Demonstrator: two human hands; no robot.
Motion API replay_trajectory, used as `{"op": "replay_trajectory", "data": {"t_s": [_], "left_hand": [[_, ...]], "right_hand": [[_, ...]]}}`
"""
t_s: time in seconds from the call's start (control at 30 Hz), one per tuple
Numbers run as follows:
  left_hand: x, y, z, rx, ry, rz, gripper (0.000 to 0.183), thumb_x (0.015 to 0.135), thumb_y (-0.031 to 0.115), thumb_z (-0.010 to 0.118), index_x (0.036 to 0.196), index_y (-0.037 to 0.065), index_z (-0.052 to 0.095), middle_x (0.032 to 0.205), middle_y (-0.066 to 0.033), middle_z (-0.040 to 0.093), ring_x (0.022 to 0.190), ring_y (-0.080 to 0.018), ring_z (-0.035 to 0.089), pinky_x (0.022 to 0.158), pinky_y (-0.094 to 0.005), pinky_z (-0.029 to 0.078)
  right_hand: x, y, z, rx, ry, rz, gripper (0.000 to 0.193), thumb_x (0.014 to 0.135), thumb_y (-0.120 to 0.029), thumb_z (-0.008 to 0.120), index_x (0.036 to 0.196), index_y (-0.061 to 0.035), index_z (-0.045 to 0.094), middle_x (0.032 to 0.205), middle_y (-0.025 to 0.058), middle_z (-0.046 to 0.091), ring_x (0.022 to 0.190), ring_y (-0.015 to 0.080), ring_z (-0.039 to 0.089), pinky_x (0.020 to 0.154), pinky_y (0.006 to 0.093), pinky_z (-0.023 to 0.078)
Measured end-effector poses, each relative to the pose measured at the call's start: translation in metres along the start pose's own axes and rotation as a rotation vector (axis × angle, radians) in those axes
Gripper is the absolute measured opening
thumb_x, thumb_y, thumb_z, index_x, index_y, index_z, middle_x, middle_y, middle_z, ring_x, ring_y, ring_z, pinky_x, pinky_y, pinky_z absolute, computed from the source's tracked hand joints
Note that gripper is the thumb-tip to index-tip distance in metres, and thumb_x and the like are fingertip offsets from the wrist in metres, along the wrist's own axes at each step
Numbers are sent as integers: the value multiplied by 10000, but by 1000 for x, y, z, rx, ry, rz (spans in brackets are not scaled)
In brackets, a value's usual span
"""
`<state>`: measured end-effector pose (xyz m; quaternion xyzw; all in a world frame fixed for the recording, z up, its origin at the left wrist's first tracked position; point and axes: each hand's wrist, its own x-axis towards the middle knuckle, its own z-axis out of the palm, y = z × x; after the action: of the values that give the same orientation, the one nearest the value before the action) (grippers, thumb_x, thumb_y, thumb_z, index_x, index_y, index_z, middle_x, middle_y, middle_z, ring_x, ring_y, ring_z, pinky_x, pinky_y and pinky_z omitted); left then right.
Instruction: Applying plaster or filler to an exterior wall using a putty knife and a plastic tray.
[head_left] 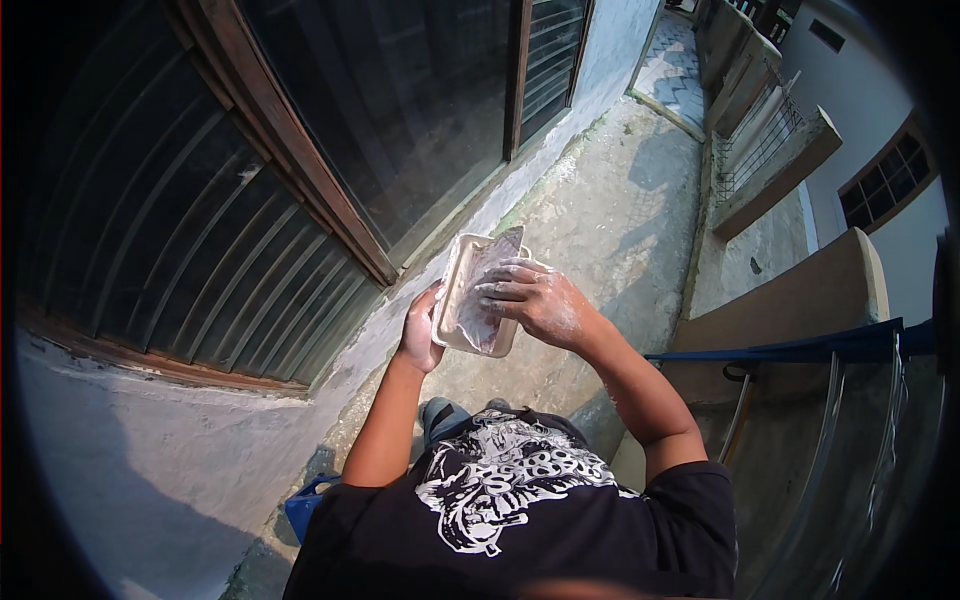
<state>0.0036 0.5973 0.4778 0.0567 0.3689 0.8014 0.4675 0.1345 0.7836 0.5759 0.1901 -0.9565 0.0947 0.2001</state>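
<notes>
A barred window (200,270) is seen at far left. The left hand (420,335) is closed on the left edge of a shallow beige tray (452,300), held in the air before the chest, its long axis running up and slightly right. The right hand (535,300), dusted white, is laid fingers-first on the pale paste inside, not gripping.

A barred window (200,200) with a wooden frame (290,140) lies left of the fingers. A concrete path (610,210) runs beyond them. A blue rail (800,348) crosses to their right. A blue tub (305,505) sits below.
</notes>
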Motion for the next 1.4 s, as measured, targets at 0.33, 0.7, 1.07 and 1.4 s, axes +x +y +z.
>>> {"op": "replay_trajectory", "data": {"t_s": [0.33,0.7,1.07,1.4], "left_hand": [[-14,8,-17,54,61,29,490,990,301,424,1349,-18,519,1281,-142,630,1153,-259,624,1026,-393,467],[-10,0,0,-78,-3,-19,482,1001,294,410,1357,-19,501,1287,-143,618,1165,-265,604,1029,-389,454],[-7,-2,-6,-4,-41,-51,492,1003,301,398,1380,-2,488,1306,-148,606,1160,-270,608,1020,-408,467],[-9,4,2,-23,-9,-42,512,1011,318,362,1390,-5,483,1323,-149,599,1178,-275,601,1036,-409,456]], "right_hand": [[-16,-9,-10,31,-151,29,383,713,-43,630,1067,-133,746,1201,25,687,1219,252,578,1053,380,461],[-7,-8,-1,6,-107,44,286,748,-108,620,1005,-121,746,1081,27,702,1092,228,613,1002,370,473],[-12,-6,2,-10,-92,-3,290,723,-100,640,993,-104,747,1091,46,703,1111,243,613,1004,377,476],[-15,-11,-25,0,-51,79,292,741,-91,643,1014,-117,744,1104,44,701,1111,242,614,1011,375,464]]}}
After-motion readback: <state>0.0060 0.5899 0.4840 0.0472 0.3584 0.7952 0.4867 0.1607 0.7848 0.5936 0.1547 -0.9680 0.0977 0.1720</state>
